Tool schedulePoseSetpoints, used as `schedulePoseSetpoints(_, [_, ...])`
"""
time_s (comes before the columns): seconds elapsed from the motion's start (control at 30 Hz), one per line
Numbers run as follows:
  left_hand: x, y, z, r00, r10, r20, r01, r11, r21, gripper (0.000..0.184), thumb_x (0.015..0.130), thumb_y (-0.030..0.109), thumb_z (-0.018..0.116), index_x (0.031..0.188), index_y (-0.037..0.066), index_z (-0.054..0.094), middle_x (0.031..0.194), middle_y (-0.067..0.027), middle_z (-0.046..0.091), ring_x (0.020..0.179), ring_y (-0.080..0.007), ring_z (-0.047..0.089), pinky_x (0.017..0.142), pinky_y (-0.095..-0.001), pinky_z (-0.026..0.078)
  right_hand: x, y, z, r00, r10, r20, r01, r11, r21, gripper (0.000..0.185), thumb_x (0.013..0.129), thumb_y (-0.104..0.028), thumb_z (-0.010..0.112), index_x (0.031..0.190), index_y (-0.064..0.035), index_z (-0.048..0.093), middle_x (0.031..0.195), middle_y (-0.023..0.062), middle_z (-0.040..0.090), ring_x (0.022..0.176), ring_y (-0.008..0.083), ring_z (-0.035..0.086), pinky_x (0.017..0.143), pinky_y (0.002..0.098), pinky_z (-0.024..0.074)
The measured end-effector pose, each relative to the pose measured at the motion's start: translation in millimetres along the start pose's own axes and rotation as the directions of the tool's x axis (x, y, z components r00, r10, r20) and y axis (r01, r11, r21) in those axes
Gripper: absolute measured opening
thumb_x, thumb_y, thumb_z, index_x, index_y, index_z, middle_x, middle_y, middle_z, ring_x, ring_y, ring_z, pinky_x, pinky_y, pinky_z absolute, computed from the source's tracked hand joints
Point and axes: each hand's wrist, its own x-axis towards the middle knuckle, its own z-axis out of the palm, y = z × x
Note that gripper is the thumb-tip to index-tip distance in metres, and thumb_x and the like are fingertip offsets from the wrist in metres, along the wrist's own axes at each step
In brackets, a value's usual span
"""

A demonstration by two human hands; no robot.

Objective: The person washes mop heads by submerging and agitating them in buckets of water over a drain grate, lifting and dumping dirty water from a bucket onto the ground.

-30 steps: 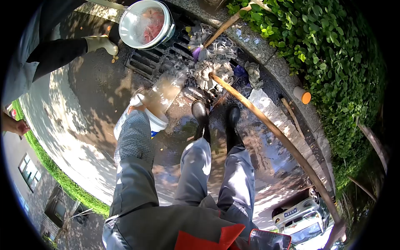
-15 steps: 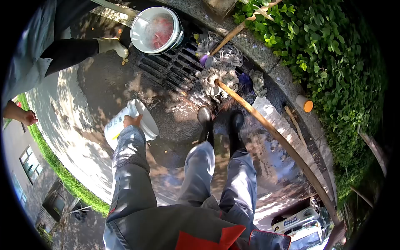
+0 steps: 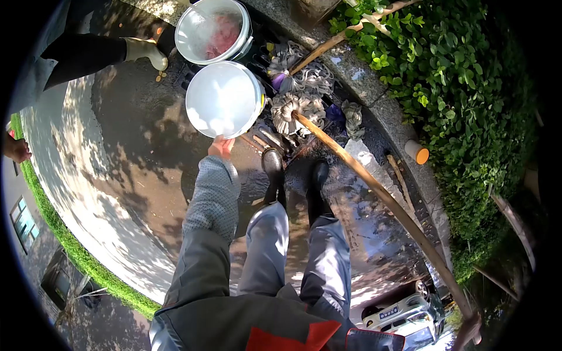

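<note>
My left hand is closed on the near rim of a white bucket, whose opening faces me; its pale inside shows no clear contents. My right hand, at the far lower right, is wrapped round the end of a wooden mop handle. That handle runs diagonally to a grey string mop head on the wet ground beyond my boots. A second mop head lies just past it. Behind the held bucket stands another white bucket, holding foamy water and something red.
A floor drain grate, mostly hidden, lies under the buckets. Stone kerb and a leafy hedge line the right side. An orange-ended cylinder and a stick lie by the kerb. Another person's boot is at upper left.
My left hand has carried the white bucket forward and right, up beside the foamy bucket, turning its opening toward me. It now covers much of the grate. My right hand still grips the mop.
</note>
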Motion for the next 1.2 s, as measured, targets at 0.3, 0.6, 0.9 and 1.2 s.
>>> schedulePoseSetpoints(0.3, [41.2,12.2,-41.4,0.989,-0.147,-0.014,0.148,0.978,0.147,0.041,0.089,0.014,0.063,0.119,-0.007,0.046,0.113,-0.0184,0.057,0.103,-0.0286,0.058,0.087,-0.0358,0.052,-17.2,-24.6,-29.9,0.993,0.104,0.064,-0.108,0.992,0.068,0.042,0.076,-0.005,0.065,0.117,-0.0026,0.055,0.103,0.0156,0.059,0.099,0.0345,0.058,0.09,0.0457,0.0459])
schedulePoseSetpoints(0.6, [-93.5,-16.6,-39.4,0.982,-0.17,0.08,0.094,0.813,0.575,0.024,0.089,0.022,0.061,0.108,0.008,0.059,0.105,-0.0088,0.064,0.096,-0.0282,0.062,0.08,-0.0446,0.051,-51.8,-58.9,-18.7,0.986,0.106,-0.128,-0.078,0.975,0.207,0.036,0.075,-0.002,0.063,0.109,-0.0028,0.052,0.099,0.0154,0.059,0.095,0.0352,0.057,0.088,0.0472,0.0452])
schedulePoseSetpoints(0.9, [-274.9,-135.5,-36.4,0.703,-0.685,0.189,0.527,0.681,0.509,0.043,0.094,0.037,0.049,0.117,0.0,0.051,0.117,-0.0168,0.056,0.112,-0.0342,0.056,0.093,-0.0491,0.047,-43.5,-96.7,-106.3,0.964,0.163,-0.212,-0.097,0.951,0.292,0.018,0.088,-0.01,0.053,0.104,-0.0042,0.057,0.083,0.0129,0.056,0.083,0.033,0.055,0.083,0.0448,0.0413])
schedulePoseSetpoints(1.2, [-498.5,-262.7,187.2,0.646,-0.739,0.192,0.688,0.672,0.273,0.065,0.083,0.057,0.06,0.11,0.0,0.049,0.092,-0.0178,0.063,0.084,-0.0358,0.064,0.083,-0.0536,0.05,-129.7,-124.7,-196.4,0.988,0.139,-0.065,-0.097,0.894,0.437,0.013,0.077,-0.007,0.061,0.089,-0.0026,0.059,0.081,0.0144,0.063,0.075,0.0299,0.062,0.075,0.0383,0.0485])
